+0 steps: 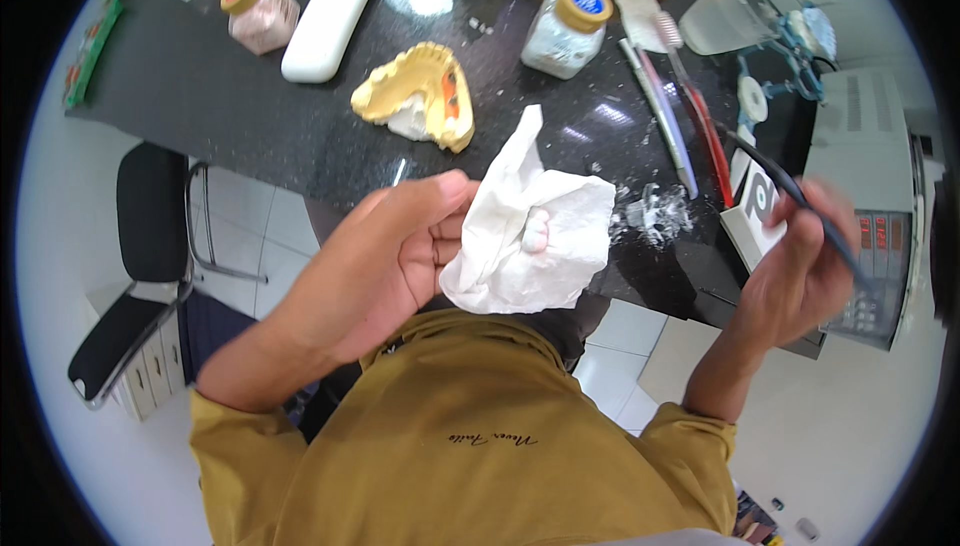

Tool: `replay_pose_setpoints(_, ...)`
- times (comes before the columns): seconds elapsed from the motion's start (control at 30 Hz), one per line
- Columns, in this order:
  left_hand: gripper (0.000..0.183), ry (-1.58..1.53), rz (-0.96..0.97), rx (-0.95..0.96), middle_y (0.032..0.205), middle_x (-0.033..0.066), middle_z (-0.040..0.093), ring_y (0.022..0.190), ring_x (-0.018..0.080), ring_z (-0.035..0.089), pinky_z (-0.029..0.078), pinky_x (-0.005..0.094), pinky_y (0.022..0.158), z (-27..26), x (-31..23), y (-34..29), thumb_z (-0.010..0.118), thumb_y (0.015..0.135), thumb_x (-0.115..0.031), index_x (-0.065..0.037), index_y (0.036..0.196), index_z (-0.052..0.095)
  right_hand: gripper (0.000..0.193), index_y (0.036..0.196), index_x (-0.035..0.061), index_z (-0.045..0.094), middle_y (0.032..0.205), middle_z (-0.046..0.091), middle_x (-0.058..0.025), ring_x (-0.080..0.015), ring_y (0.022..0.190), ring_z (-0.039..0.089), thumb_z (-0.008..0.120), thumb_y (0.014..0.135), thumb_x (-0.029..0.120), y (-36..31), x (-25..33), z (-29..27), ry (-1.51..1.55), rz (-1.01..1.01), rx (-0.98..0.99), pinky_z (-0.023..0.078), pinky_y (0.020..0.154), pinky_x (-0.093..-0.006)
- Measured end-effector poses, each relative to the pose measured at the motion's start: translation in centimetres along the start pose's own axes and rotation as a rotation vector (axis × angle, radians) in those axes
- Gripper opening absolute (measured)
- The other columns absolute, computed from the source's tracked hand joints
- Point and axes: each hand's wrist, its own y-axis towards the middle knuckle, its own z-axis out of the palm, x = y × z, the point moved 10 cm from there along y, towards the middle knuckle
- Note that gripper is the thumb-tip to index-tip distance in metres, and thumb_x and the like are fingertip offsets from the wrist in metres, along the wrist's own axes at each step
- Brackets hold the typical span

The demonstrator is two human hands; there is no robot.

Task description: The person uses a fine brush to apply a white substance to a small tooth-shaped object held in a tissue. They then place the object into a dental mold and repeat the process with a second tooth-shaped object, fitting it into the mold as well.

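Note:
My left hand [400, 251] holds a crumpled white tissue [485, 256] over the table's near edge, its thumb at the tissue's left side. On the tissue lies a small white and pale pink piece shaped like a few joined teeth [536, 231]. My right hand [800, 266], slightly blurred, is closed around a slim dark-handled tool [775, 168] at the right; its tip is too blurred to tell the kind. A yellow plaster dental model [440, 81] with an orange-red patch stands beyond the tissue.
White powder [655, 216] is scattered on the black table [240, 116]. Glass jars [568, 31], a lavender pen-like stick [660, 116] and a red-handled tool [708, 141] stand or lie further back. A small white box [752, 216] and a device with red digits [870, 236] are at the right.

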Motion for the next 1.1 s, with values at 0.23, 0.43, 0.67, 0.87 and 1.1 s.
replay_pose_setpoints(0.23,0.063,-0.088,0.226,-0.077,0.125,0.0257,0.048,0.115,0.0287,0.052,0.041,0.0403,0.099,0.6,-0.3,-0.2,0.038,0.092,-0.036,0.015,0.129,0.032,0.027,0.104,-0.0018,0.058,0.072,0.059,-0.0069,-0.0142,0.061,0.056,0.065,0.08,0.009,2.4,-4.2,7.5,-0.376,0.333,0.575,0.045,0.057,-0.0256)
replay_pose_setpoints(0.43,0.058,-0.206,0.323,-0.022,0.124,0.0231,0.05,0.113,0.0265,0.052,0.039,0.0385,0.1,1.0,-0.5,-0.6,0.035,0.094,-0.034,0.013,0.128,0.035,0.032,0.106,-0.0011,0.059,0.074,0.062,-0.0142,-0.0303,0.067,0.061,0.066,0.076,0.007,1.1,-4.6,11.6,-0.482,0.222,0.761,0.047,0.062,-0.0369)
replay_pose_setpoints(0.67,0.06,-0.277,0.361,0.022,0.128,0.0224,0.046,0.116,0.0264,0.049,0.036,0.0374,0.102,1.1,-0.9,-0.7,0.031,0.094,-0.035,0.012,0.132,0.03,0.027,0.1,-0.0009,0.061,0.077,0.062,-0.0124,-0.0224,0.064,0.06,0.068,0.076,0.009,2.3,-1.6,10.6,-0.496,0.141,0.524,0.048,0.058,-0.0302)
replay_pose_setpoints(0.87,0.066,-0.312,0.445,0.058,0.133,0.0226,0.042,0.12,0.0274,0.046,0.033,0.037,0.104,2.4,-0.9,-0.2,0.032,0.092,-0.038,0.012,0.135,0.024,0.034,0.101,0.0,0.061,0.087,0.061,-0.0099,-0.016,0.074,0.06,0.075,0.071,0.006,0.7,3.2,10.2,-0.165,0.045,0.471,0.049,0.06,-0.0243)
replay_pose_setpoints(1.1,0.068,-0.406,0.47,0.062,0.134,0.0223,0.039,0.123,0.0269,0.043,0.032,0.0363,0.104,3.1,-0.8,0.5,0.036,0.09,-0.038,0.007,0.138,0.018,0.047,0.11,-0.0013,0.058,0.088,0.062,-0.0101,-0.0148,0.073,0.06,0.078,0.067,0.005,0.1,2.5,11.2,-0.155,0.077,0.445,0.049,0.063,-0.0244)
